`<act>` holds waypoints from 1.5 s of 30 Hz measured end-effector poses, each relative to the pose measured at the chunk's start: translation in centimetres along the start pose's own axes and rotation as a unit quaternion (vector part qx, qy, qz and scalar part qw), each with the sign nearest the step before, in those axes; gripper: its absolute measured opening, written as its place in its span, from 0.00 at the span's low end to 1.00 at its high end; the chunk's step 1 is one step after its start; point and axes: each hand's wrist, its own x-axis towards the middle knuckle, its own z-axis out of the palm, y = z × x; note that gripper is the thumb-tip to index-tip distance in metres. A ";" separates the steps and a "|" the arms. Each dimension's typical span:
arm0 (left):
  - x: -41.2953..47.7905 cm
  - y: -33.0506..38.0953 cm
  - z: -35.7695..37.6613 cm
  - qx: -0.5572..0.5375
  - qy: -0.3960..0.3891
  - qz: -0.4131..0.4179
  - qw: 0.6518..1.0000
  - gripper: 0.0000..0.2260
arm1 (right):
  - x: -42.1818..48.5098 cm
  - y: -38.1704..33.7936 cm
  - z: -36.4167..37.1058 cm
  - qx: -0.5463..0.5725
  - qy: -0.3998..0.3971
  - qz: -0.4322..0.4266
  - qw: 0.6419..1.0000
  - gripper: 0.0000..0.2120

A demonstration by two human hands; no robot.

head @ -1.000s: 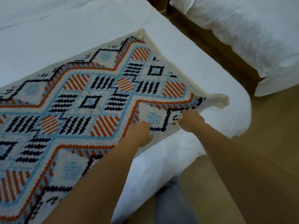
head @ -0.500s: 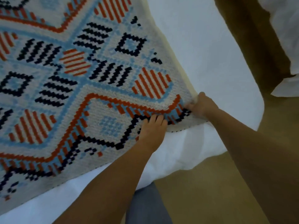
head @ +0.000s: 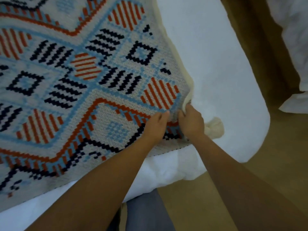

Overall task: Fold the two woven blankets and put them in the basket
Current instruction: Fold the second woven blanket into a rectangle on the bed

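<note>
Where the fingers meet the cloth: right fingers curl over the cream hem and grip it, with a thick roll of edge bunched against them. Left fingers lie close together and nearly straight, tips on the weave; whether they pinch a fold cannot be told.
Right hand: knuckles up, at the blanket's near right corner.
Left hand: just beside the right hand, with a small ridge of cloth raised between the two.
Tassel: a plump cream lump of yarn at that corner, lying on the sheet beside the right hand.
Woven blanket: spread flat over the bed, in a coarse, nubbly knit. Stepped diamonds, striped lozenges and zigzags in orange, pale blue and navy sit on an off-white ground.
Bed: smooth white sheet with a rounded, padded corner.
Trouser leg: grey cloth, below the forearms.
Floor: plain tan.
Second bed: crumpled white bedding, far right.
</note>
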 end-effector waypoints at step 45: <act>-28.3 -45.0 -64.9 -0.019 0.306 -0.107 0.946 0.19 | -49.0 -48.5 50.8 -0.170 -0.326 -0.456 0.811 0.18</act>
